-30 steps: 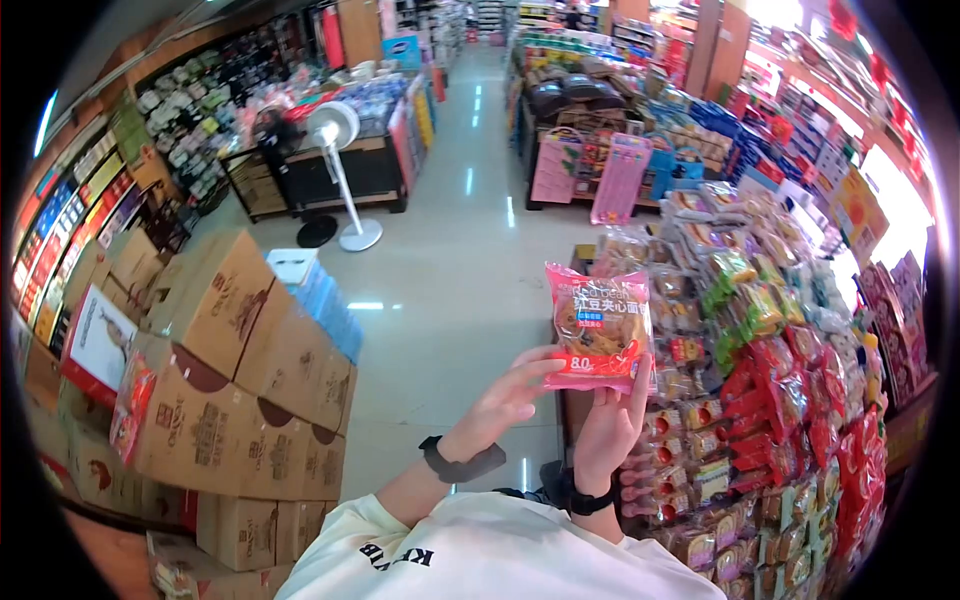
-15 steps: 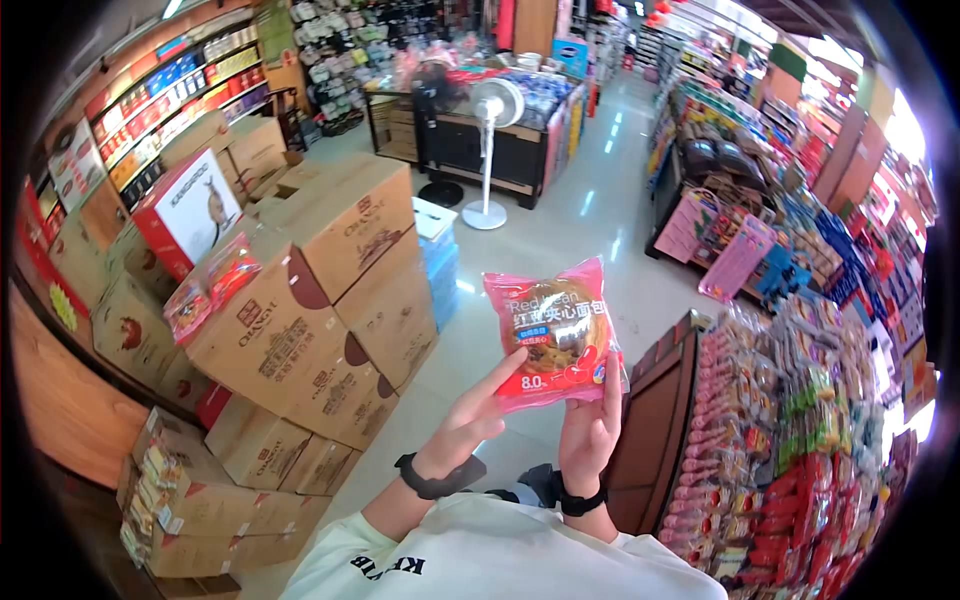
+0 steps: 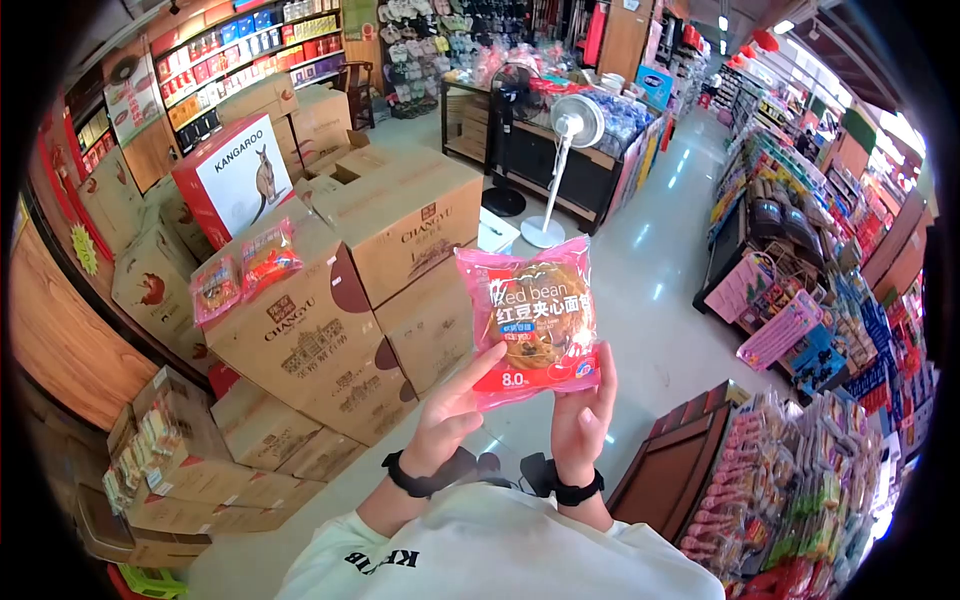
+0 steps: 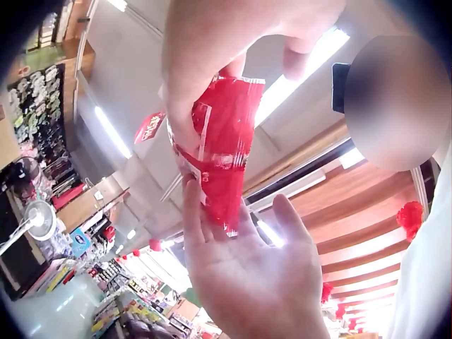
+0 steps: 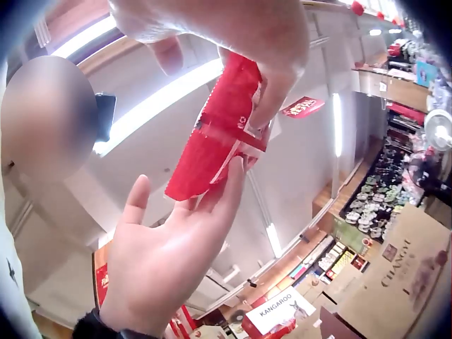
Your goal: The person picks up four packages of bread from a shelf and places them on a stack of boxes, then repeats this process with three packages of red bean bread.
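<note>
A pink and red packet of red bean bread (image 3: pixel 540 330) stands upright in front of my chest, its printed face toward me. My left hand (image 3: pixel 447 425) holds its lower left edge, index finger on the front and other fingers partly hidden behind. At the lower right edge my right hand (image 3: pixel 585 425) grips it with extended fingers, the thumb off the wrapper. In the left wrist view the red packet (image 4: pixel 229 141) appears edge-on between both hands. The right wrist view shows its red lower side (image 5: pixel 219 141) with fingers at both ends.
Stacked brown cartons (image 3: pixel 300 340) fill the left, with two similar red packets (image 3: pixel 268 255) and a Kangaroo box (image 3: pixel 235 180) on top. A white standing fan (image 3: pixel 575 125) is beyond. Packaged snacks (image 3: pixel 790 480) hang on a display at right, beside a brown cabinet (image 3: pixel 670 455).
The head view has swung left, bringing the carton stack nearer the middle and the snack display further right. Both hands keep the bread packet in front of the chest.
</note>
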`<state>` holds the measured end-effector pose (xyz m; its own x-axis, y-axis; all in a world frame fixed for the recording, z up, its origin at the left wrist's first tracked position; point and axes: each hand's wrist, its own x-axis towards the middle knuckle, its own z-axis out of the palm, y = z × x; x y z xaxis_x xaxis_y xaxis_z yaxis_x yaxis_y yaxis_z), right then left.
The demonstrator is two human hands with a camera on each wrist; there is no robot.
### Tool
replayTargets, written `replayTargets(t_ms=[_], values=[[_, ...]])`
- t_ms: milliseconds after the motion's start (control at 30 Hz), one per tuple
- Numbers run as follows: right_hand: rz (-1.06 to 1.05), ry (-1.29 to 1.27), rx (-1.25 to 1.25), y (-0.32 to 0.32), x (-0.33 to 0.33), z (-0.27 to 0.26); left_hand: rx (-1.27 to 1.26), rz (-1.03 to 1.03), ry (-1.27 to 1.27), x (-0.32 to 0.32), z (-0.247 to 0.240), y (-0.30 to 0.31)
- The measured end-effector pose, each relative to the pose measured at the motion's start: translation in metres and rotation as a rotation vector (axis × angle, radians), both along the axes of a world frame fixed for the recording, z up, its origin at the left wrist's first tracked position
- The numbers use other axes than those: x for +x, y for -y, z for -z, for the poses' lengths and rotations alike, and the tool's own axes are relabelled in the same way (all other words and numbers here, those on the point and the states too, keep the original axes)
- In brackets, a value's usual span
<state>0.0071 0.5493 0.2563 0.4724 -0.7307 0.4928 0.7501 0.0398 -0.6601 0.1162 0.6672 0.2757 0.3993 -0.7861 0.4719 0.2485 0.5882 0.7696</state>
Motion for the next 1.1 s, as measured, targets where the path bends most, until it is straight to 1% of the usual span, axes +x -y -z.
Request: replayTargets(t_ms=[100, 167, 367, 500, 567, 700, 800, 867, 1000, 1033, 1067, 1100], values=[[-0.028, -0.012, -0.036, 0.024, 0.023, -0.005, -0.012, -0.019, 0.067, 0.019, -0.010, 0.016], [-0.052, -0.035, -0.053, 0.040, 0.035, -0.010, -0.026, -0.090, 0.106, 0.031, -0.009, 0.027], [-0.158, -0.094, -0.092, 0.079, 0.073, -0.008, 0.011, -0.173, 0.087, 0.060, 0.000, 0.051], [-0.268, -0.129, -0.088, 0.089, 0.102, 0.002, 0.043, -0.321, 0.099, 0.074, 0.007, 0.053], [-0.332, -0.157, -0.083, 0.089, 0.118, 0.007, 0.114, -0.358, 0.011, 0.080, 0.011, 0.047], [-0.481, -0.169, -0.078, 0.085, 0.149, 0.018, 0.124, -0.474, 0.016, 0.100, 0.017, 0.033], [-0.556, -0.173, -0.080, 0.077, 0.174, 0.018, 0.137, -0.545, 0.005, 0.117, 0.021, 0.022], [-0.583, -0.174, -0.082, 0.068, 0.192, 0.018, 0.145, -0.565, -0.058, 0.131, 0.017, 0.014], [-0.632, -0.189, -0.102, 0.045, 0.230, 0.016, 0.149, -0.596, -0.064, 0.166, 0.013, -0.009], [-0.632, -0.184, -0.103, 0.038, 0.240, 0.012, 0.198, -0.646, -0.063, 0.175, 0.009, -0.015], [-0.667, -0.230, -0.100, 0.031, 0.250, 0.007, 0.246, -0.694, -0.062, 0.184, 0.007, -0.022], [-0.699, -0.276, -0.096, 0.025, 0.260, 0.004, 0.243, -0.692, -0.057, 0.193, 0.006, -0.028]])
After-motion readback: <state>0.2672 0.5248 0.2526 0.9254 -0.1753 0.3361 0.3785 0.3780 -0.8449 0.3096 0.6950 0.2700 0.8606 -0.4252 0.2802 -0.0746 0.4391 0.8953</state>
